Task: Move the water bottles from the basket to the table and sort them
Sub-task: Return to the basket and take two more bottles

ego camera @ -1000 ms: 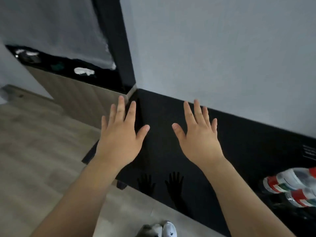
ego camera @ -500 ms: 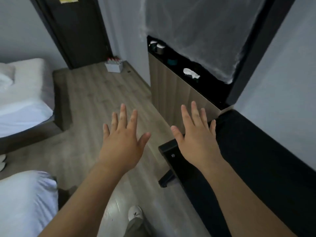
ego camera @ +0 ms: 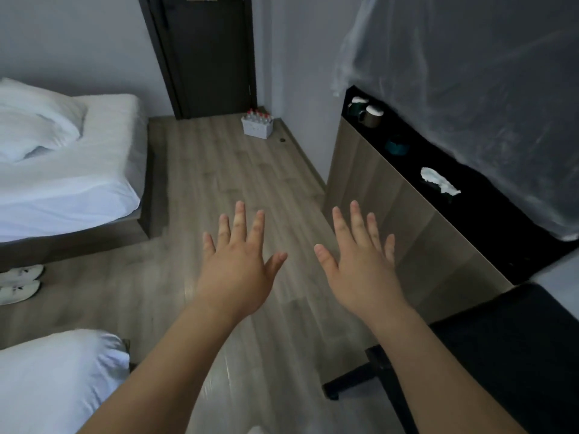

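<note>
Standing upright, red-capped water bottles fill the far white basket

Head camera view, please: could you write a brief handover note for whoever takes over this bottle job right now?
Left hand: open, fingers spread, holding nothing. Right hand: the same.
The white basket stands on the floor in the far corner by the door, with red-capped water bottles upright in it.
The black table is at lower right; its visible part shows no bottles.
Left to do: go to the basket, carry the bottles to the table, sort them.
</note>
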The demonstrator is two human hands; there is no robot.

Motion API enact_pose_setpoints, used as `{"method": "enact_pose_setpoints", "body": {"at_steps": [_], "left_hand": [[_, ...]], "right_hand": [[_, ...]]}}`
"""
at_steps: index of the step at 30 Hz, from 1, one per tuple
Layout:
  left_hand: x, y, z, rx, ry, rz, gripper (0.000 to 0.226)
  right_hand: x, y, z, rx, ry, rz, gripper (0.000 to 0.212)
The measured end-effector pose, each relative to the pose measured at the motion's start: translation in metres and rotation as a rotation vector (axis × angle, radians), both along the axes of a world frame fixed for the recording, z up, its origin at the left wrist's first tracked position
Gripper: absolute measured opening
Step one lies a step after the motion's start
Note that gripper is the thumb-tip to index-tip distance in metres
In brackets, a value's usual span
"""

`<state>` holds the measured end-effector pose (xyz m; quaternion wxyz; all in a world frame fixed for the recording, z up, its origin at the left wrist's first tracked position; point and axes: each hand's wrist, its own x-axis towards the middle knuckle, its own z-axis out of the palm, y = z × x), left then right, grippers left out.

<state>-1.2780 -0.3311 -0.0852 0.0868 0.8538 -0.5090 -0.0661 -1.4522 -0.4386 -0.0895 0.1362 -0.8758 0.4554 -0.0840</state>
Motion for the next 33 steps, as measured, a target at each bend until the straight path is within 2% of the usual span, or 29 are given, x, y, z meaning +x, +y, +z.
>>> {"method": "enact_pose_setpoints", "body": {"at_steps": [7, 14, 23, 33], "left_hand": [[0.082, -0.066, 0.005, 0.0, 0.016, -0.009, 0.082], [0.152, -0.155, -0.015, 0.004, 0.015, -0.029, 0.082], [0.269, -0.295, 0.0, 0.022, 0.006, 0.072, 0.082], [0.398, -0.391, -0.004, 0.004, 0.039, 0.176, 0.082]], "right_hand": [[0.089, -0.058, 0.001, 0.002, 0.003, -0.016, 0.074], [0.168, -0.149, -0.028, 0.031, -0.005, -0.019, 0.074], [0.281, -0.304, -0.013, 0.06, -0.058, 0.049, 0.075], [0.416, -0.419, -0.006, 0.036, -0.037, 0.131, 0.074]]}}
